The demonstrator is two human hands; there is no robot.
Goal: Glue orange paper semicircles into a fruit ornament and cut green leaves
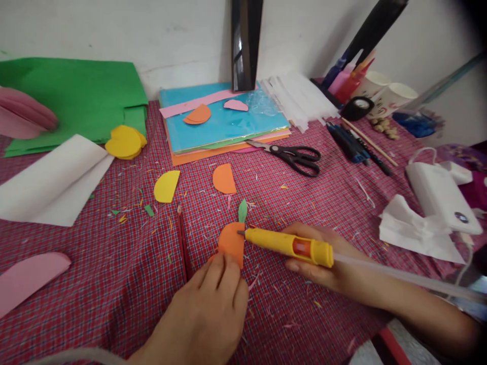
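My right hand (310,248) is closed around a yellow hot glue gun (270,241). A clear glue stick (380,268) runs out of its back end. Its metal nozzle points left, over the top right part of an orange paper half-circle (230,238). With fingers together, my left hand (213,304) presses the lower edge of that paper against the table; its thumb is hidden. At the upper corner of the orange piece is a small green paper leaf (242,210). Farther back lie another orange half-circle (224,179) and a yellow half-circle (167,186).
Black-handled scissors (294,156) lie beside stacked coloured paper (228,124). A red pencil (183,238) is left of my left hand. Green sheets (87,96), a folded white sheet (53,177) and pink paper (30,284) lie left. A white power bank (441,195) and crumpled tissue (414,228) are right.
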